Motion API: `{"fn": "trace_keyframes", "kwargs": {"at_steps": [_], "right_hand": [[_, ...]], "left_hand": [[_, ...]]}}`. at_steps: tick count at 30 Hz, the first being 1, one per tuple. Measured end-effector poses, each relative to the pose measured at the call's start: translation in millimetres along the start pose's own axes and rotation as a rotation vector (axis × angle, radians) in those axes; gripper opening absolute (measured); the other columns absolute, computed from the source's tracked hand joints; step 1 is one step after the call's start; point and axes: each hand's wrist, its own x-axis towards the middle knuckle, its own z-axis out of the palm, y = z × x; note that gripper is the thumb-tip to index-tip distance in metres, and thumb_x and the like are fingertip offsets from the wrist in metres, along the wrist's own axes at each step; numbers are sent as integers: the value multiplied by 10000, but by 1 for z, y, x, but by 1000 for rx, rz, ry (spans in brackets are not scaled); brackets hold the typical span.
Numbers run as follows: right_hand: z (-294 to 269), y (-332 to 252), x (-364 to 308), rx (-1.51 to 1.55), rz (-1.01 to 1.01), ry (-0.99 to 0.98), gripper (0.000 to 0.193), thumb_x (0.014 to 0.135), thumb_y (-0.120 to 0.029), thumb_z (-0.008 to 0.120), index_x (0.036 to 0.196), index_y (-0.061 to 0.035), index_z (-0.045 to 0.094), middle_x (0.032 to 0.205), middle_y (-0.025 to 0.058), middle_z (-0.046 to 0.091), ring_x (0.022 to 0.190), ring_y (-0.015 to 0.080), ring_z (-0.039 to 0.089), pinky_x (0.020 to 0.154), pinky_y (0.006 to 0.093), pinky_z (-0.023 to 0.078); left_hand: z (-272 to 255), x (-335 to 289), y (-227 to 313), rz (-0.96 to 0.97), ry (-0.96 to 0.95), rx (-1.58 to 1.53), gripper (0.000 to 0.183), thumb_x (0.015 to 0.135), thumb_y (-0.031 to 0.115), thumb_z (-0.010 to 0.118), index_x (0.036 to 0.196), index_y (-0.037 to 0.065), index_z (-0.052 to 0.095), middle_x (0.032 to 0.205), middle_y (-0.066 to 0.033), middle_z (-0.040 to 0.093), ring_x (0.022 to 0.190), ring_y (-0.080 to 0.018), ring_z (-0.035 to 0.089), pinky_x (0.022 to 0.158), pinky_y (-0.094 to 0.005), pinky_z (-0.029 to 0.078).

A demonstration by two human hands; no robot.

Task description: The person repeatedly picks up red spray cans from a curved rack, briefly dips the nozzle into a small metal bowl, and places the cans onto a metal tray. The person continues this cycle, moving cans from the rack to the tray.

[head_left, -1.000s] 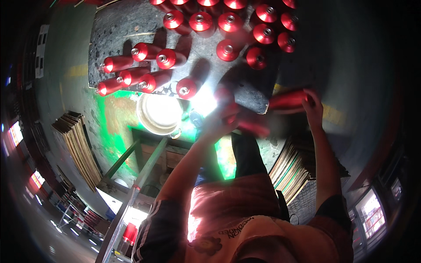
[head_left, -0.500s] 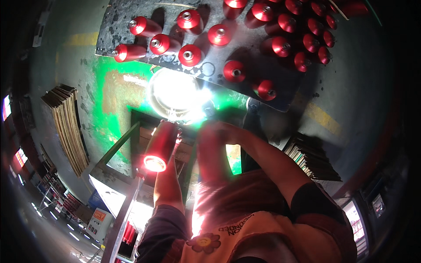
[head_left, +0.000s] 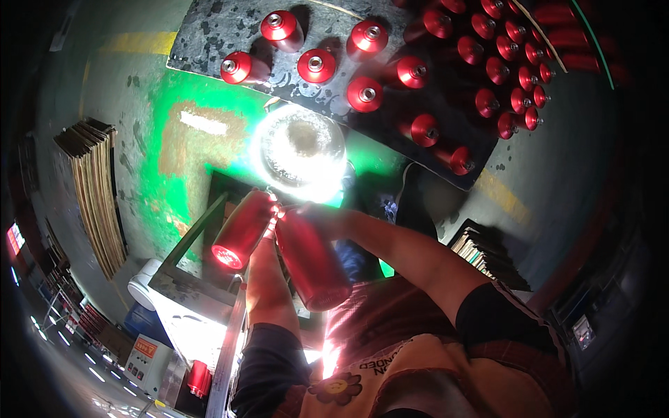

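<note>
My left hand [head_left: 272, 224] is closed around a shiny red metal bottle [head_left: 244, 228], which tilts with its base toward the lower left. In my right hand [head_left: 322, 218] is a second red bottle [head_left: 311, 261], its base pointing down toward my lap. Fingers and glare partly cover the upper ends of both bottles, which come close together. Just beyond them, a round basin [head_left: 259, 150] glares white under strong light; its contents are hard to make out.
Several red bottles with small metal necks stand on a dark, water-spotted table [head_left: 202, 35] ahead. Stacked flat sheets [head_left: 97, 198] rise at the left, and another stack [head_left: 481, 258] at the right. A metal frame [head_left: 191, 240] and a white control box [head_left: 148, 359] are at lower left.
The right-hand bottle, blurred before, now shows clearly, its upper end near the left-hand bottle's. My view has shifted, so the table and basin appear farther right.
</note>
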Motion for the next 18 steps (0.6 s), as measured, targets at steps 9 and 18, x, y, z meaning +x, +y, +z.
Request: {"fn": "trace_keyframes", "kwargs": {"at_steps": [9,18], "right_hand": [[26,2,-12,144,21,-45,377,917,-252,545,1271,-122,537,1231,105,588,1101,256,611,1020,428,474],[-35,-52,-186,-262,-451,-135,356,907,-189,596,1229,-37,578,1156,95,649,1014,187,643,863,331,530]], "left_hand": [[1,-8,-8,-26,99,92,530,991,518,441,1333,126,544,1292,-224,577,1123,-435,590,816,-537,547],[34,10,-53,-241,496,1179,531,994,503,443,1307,88,553,1263,-207,605,1085,-393,632,804,-487,560]]}}
